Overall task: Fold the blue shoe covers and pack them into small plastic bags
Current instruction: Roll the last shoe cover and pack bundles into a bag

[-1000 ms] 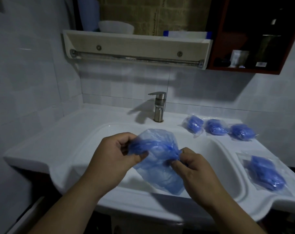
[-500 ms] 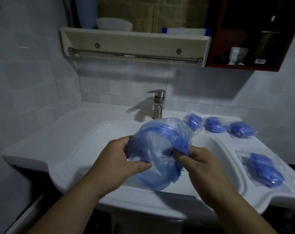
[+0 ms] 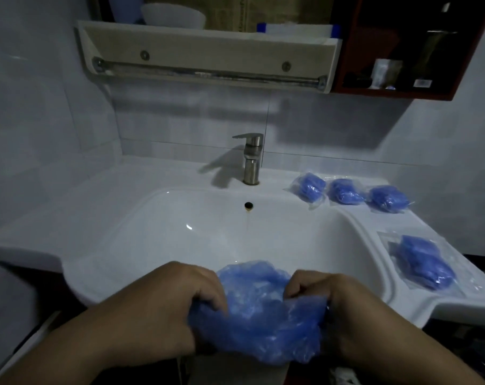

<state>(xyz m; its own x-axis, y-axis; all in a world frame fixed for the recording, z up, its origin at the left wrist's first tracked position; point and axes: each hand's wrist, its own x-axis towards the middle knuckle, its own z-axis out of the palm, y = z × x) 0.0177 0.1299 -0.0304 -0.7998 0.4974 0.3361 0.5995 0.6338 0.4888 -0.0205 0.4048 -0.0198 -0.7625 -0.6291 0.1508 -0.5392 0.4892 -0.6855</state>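
Domestic bathroom. White ceramic washbasin [image 3: 102,195] with overflow hole [image 3: 248,205]; single-lever steel tap [image 3: 251,159]; pale tiled walls [image 3: 319,129]; wall shelf [image 3: 208,48] with metal towel rail [image 3: 208,74] beneath; dark red open cabinet [image 3: 348,51] holding small containers [image 3: 385,72].

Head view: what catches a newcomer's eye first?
The crumpled translucent blue plastic shoe cover, gripped by the left hand and right hand over the near rim of the white ceramic sink. Then three small clear bags of blue covers in a row right of the steel tap, a fourth bag nearer.

Curled fingers [image 3: 211,295] of left hand [image 3: 177,309], right hand [image 3: 344,307]
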